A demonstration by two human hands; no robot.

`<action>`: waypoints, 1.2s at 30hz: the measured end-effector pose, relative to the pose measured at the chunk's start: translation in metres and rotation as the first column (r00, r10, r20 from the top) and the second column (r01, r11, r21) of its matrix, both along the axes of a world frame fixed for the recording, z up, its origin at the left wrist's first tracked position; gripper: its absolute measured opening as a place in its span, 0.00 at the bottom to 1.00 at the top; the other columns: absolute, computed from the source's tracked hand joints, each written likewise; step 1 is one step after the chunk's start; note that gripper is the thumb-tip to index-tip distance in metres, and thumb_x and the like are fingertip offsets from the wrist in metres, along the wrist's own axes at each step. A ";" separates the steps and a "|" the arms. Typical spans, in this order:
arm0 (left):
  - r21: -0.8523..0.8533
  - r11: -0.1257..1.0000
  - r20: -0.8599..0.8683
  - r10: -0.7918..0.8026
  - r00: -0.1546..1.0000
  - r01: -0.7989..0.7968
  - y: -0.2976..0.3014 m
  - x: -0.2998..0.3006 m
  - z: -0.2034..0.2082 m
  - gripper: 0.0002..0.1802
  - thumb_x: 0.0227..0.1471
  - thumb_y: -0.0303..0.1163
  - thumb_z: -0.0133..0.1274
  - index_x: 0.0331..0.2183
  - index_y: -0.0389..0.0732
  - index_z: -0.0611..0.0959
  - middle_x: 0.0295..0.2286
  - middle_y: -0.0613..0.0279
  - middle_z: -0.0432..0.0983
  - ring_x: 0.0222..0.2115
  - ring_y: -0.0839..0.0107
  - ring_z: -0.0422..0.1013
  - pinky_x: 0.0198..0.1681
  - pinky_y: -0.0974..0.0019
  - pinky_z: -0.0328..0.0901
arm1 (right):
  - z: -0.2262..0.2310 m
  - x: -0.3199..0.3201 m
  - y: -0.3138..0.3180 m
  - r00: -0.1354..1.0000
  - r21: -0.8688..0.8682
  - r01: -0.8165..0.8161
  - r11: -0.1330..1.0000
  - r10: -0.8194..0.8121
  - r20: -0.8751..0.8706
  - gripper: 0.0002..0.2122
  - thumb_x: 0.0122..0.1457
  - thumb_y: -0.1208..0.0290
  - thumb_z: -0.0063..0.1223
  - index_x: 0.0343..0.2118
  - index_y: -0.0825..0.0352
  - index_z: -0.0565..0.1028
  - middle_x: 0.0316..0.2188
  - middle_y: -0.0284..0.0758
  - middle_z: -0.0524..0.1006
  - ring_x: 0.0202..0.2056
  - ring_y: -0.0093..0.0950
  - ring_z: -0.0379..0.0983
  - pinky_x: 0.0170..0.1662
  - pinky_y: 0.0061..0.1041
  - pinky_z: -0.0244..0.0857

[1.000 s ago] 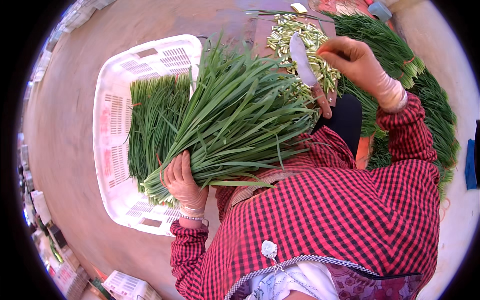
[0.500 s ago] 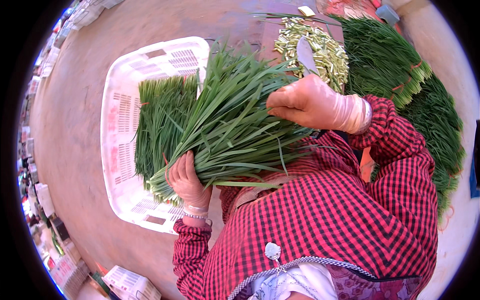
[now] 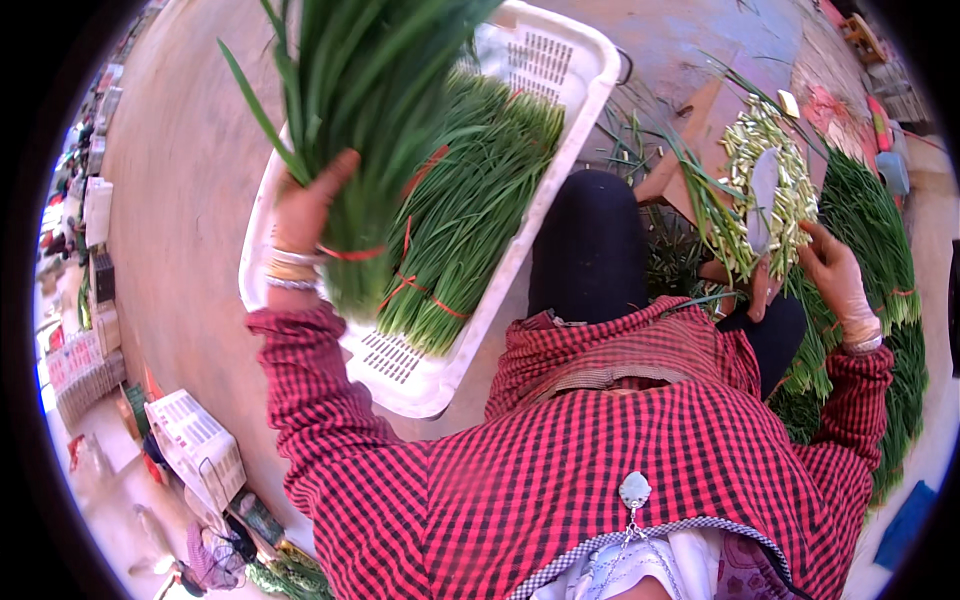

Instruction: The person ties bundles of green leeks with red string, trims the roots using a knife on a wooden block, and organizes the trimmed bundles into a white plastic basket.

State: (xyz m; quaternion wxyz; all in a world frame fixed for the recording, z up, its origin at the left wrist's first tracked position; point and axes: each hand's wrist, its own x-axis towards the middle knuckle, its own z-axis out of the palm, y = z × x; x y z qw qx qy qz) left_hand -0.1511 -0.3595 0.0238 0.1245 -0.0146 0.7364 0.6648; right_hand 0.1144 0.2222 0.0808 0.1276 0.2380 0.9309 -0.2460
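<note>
A bundle of green chives [image 3: 385, 130], tied with a red band near its stem end, is gripped in my gloved left hand [image 3: 310, 210]. It is held over the left part of a white plastic basket [image 3: 580, 150], blurred by motion. Inside the basket lie other tied chive bundles [image 3: 465, 230]. My right hand [image 3: 837, 275] is beside the knife [image 3: 763, 195], fingers apart, with nothing seen in them. The blade rests on cut pale stem ends [image 3: 740, 160], and its handle points toward me. Those stem ends cover much of a brown board [image 3: 692, 110].
More chive bundles [image 3: 865, 215] are piled at the far right. My dark-clad knee [image 3: 588, 240] stands between basket and board. A white crate [image 3: 195, 440] is at lower left, and a grey-blue cup-like thing [image 3: 892, 172] at upper right.
My left hand has carried the chive bundle left and up over the basket. My right hand has left the leaves and come down beside the knife handle. The view has shifted left.
</note>
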 end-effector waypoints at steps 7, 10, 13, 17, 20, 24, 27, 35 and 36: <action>-0.187 0.982 0.115 -0.017 0.993 0.038 -0.090 -0.068 -0.007 0.23 0.48 0.29 0.64 0.47 0.33 0.79 0.40 0.60 0.80 0.39 0.69 0.76 0.45 0.66 0.70 | -0.033 0.053 0.028 0.907 -0.138 0.279 0.950 -0.213 0.362 0.16 0.61 0.71 0.51 0.49 0.74 0.72 0.29 0.32 0.77 0.24 0.19 0.70 0.28 0.20 0.66; -0.316 0.910 0.170 -0.223 0.960 0.267 -0.098 -0.072 -0.092 0.31 0.48 0.31 0.63 0.53 0.33 0.73 0.46 0.56 0.76 0.46 0.66 0.73 0.50 0.64 0.68 | -0.038 0.086 0.037 0.842 -0.134 0.424 0.896 -0.335 0.423 0.15 0.61 0.70 0.51 0.47 0.73 0.72 0.27 0.33 0.76 0.24 0.20 0.71 0.27 0.21 0.66; -0.798 0.590 0.073 -0.109 0.991 0.124 -0.130 -0.027 -0.235 0.37 0.51 0.37 0.61 0.58 0.34 0.67 0.53 0.52 0.70 0.52 0.63 0.67 0.56 0.61 0.62 | -0.028 0.093 0.038 0.800 -0.077 0.436 0.896 -0.347 0.489 0.15 0.61 0.70 0.51 0.48 0.72 0.72 0.26 0.32 0.76 0.23 0.20 0.71 0.27 0.20 0.66; -0.334 0.942 0.174 0.019 0.985 0.041 -0.134 -0.032 -0.258 0.39 0.53 0.45 0.58 0.60 0.36 0.65 0.55 0.47 0.66 0.56 0.58 0.63 0.60 0.60 0.56 | -0.022 0.089 0.029 0.760 -0.052 0.532 0.845 -0.450 0.469 0.13 0.62 0.70 0.49 0.46 0.71 0.73 0.25 0.30 0.76 0.23 0.19 0.70 0.26 0.20 0.64; -0.465 0.884 0.069 0.100 0.993 -0.057 -0.164 -0.012 -0.259 0.37 0.59 0.56 0.45 0.59 0.39 0.67 0.55 0.45 0.67 0.56 0.53 0.63 0.59 0.59 0.57 | -0.020 0.070 0.008 0.764 -0.030 0.517 0.855 -0.445 0.468 0.11 0.62 0.70 0.48 0.43 0.71 0.73 0.24 0.30 0.75 0.23 0.19 0.69 0.27 0.20 0.64; -0.826 0.555 0.185 0.099 0.978 0.101 -0.131 0.000 -0.232 0.40 0.61 0.62 0.29 0.58 0.40 0.69 0.53 0.46 0.70 0.54 0.47 0.65 0.56 0.54 0.59 | -0.039 0.068 0.021 0.800 -0.089 0.450 0.889 -0.357 0.482 0.09 0.63 0.70 0.48 0.40 0.71 0.73 0.24 0.30 0.75 0.22 0.19 0.69 0.26 0.18 0.63; -0.879 0.425 0.266 0.061 0.962 0.216 -0.116 0.002 -0.214 0.42 0.60 0.64 0.24 0.56 0.41 0.71 0.51 0.43 0.70 0.52 0.42 0.65 0.53 0.48 0.60 | -0.038 0.060 0.023 0.805 -0.105 0.489 0.866 -0.402 0.437 0.09 0.63 0.68 0.48 0.39 0.70 0.74 0.23 0.30 0.75 0.22 0.19 0.69 0.26 0.18 0.63; -0.839 0.478 0.350 0.105 0.931 0.262 -0.141 -0.029 -0.286 0.39 0.62 0.59 0.27 0.56 0.36 0.69 0.52 0.42 0.69 0.53 0.44 0.66 0.56 0.51 0.60 | -0.031 0.152 0.057 0.637 -0.060 0.770 0.635 -0.764 0.097 0.13 0.61 0.62 0.53 0.43 0.66 0.75 0.23 0.31 0.76 0.21 0.20 0.72 0.23 0.19 0.64; -0.846 0.481 0.334 0.141 0.932 0.230 -0.152 -0.028 -0.293 0.39 0.62 0.58 0.28 0.57 0.35 0.69 0.52 0.42 0.69 0.53 0.44 0.66 0.57 0.52 0.61 | -0.041 0.157 0.064 0.600 -0.056 0.800 0.597 -0.797 0.074 0.13 0.61 0.63 0.53 0.44 0.66 0.75 0.23 0.31 0.77 0.22 0.20 0.73 0.24 0.20 0.66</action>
